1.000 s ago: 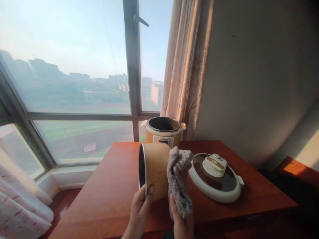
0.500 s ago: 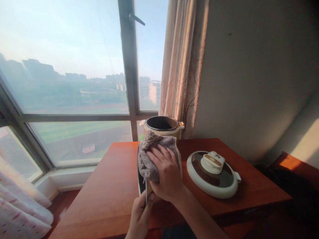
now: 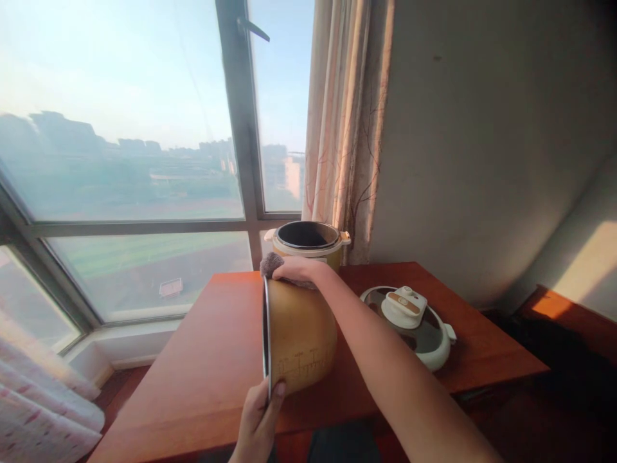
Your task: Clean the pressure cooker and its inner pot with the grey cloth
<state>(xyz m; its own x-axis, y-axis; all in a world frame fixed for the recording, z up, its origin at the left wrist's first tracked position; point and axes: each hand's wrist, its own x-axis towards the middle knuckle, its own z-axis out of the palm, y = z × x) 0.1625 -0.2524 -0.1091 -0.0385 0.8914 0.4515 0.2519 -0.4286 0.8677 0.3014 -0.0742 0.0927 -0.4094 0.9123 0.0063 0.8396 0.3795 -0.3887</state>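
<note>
Left hand (image 3: 258,415) pinches the near rim of the pot (image 3: 299,337), thumb on the lip, holding it on its side above the near edge of the desk (image 3: 212,360) with its mouth facing left. Right hand (image 3: 296,269) reaches over the top of the pot and presses a grey cloth (image 3: 270,263) against its far upper wall, fingers closed on the cloth.

By size, the desk comes first, red-brown wood under everything. The cooker (image 3: 308,243) stands open at the far edge by the curtain (image 3: 344,128), just behind the pot. The lid (image 3: 409,318) lies flat on the right, partly hidden by the right forearm.

The pot looks like thin, stiff metal, light for its bulk, with a smooth, likely slippery wall; the rolled rim seems the surest hold. The cloth is soft and limp.

Cooker and lid sit close, leaving little room to swing the pot far or right.
</note>
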